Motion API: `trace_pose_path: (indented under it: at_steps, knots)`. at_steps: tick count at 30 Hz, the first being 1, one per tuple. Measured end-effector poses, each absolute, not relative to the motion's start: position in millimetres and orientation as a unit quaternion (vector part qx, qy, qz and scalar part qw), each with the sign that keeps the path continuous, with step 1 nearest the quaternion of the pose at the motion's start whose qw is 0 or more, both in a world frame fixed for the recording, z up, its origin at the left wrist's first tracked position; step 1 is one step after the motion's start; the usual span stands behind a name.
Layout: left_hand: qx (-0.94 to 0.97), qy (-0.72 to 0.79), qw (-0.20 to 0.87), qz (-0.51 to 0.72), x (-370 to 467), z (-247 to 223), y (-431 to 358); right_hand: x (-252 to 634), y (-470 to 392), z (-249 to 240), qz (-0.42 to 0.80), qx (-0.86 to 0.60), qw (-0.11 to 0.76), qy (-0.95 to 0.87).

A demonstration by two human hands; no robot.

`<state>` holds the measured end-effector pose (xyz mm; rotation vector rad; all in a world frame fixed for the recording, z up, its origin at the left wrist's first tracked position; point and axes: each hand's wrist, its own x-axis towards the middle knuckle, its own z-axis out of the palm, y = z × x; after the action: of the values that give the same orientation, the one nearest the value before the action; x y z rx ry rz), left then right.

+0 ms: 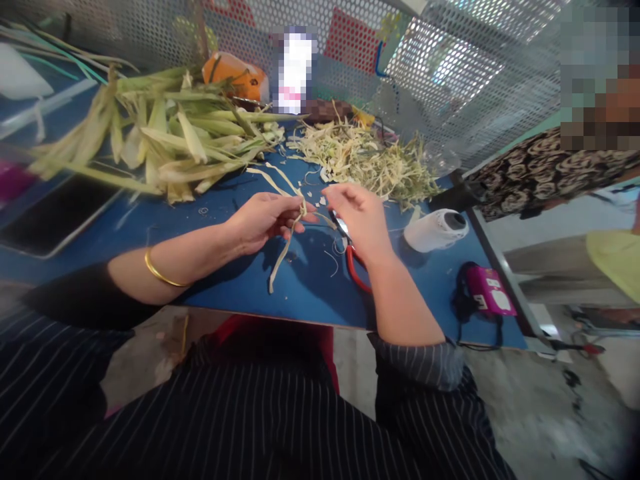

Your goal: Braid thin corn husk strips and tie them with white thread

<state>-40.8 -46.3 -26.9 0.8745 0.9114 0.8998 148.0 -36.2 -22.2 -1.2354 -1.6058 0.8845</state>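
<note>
My left hand (267, 217) pinches a knotted strip of dried corn husk (279, 259). Its loose ends spread up and away from the fingers, and one tail hangs toward the table's front. Just to the right, my right hand (361, 217) is closed with thumb and fingertips together; whatever they grip is too small to make out. Below that hand is a pair of red-handled scissors (356, 268), partly hidden by it; I cannot tell whether they touch. Thin thread (332, 261) and small pale scraps lie on the blue table (300, 293) around the hands.
Long green husks (170, 137) are heaped at the back left, shredded strips (367, 157) at the back right. A white bottle (435, 230) and purple box (493, 291) with a cable are to the right. A dark flat phone-like device (55, 210) lies left. Another person's patterned sleeve (545, 167) shows right.
</note>
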Motion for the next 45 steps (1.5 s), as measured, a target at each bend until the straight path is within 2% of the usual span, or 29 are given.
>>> trace_pose_path:
  at_steps: [2,6,11,19,23,26,29,31,35,39,41,45]
  knots:
    - [0.409,0.403,0.724,0.382,-39.2,-28.8,-47.2,142.6,-37.2,-27.1,0.394,-0.473,0.435,-0.657]
    - [0.434,0.398,0.726,0.356,-36.6,-29.9,-49.6,135.3,-36.4,-39.1,0.550,-0.439,0.429,-0.566]
    - [0.451,0.390,0.727,0.341,-37.3,-28.6,-50.6,135.3,-35.9,-38.7,0.612,-0.423,0.430,-0.511]
    - [0.479,0.395,0.718,0.316,-37.3,-26.8,-51.8,128.5,-35.6,-47.5,0.526,-0.448,0.505,-0.517]
    - [0.496,0.398,0.704,0.316,-37.5,-27.1,-52.9,128.0,-35.1,-48.8,0.469,-0.499,0.462,-0.564]
    - [0.511,0.406,0.684,0.326,-37.9,-28.7,-53.3,133.5,-37.4,-40.5,0.299,-0.554,0.427,-0.649]
    - [0.515,0.416,0.676,0.324,-37.7,-30.0,-53.6,138.1,-41.9,-29.3,0.124,-0.531,0.457,-0.703]
    - [0.525,0.417,0.673,0.313,-36.7,-30.3,-54.6,138.6,-44.1,-24.3,0.138,-0.492,0.442,-0.737]
    - [0.547,0.414,0.671,0.283,-33.7,-29.5,-57.9,136.1,-44.6,-21.9,0.315,-0.462,0.341,-0.755]
    - [0.563,0.409,0.675,0.245,-33.3,-29.2,-59.3,134.6,-44.0,-24.1,0.435,-0.452,0.333,-0.704]
    - [0.562,0.407,0.676,0.249,-33.9,-29.3,-59.4,133.9,-44.0,-25.9,0.433,-0.440,0.359,-0.700]
    - [0.557,0.406,0.675,0.263,-33.8,-28.2,-60.8,129.6,-44.9,-29.4,0.342,-0.421,0.426,-0.724]
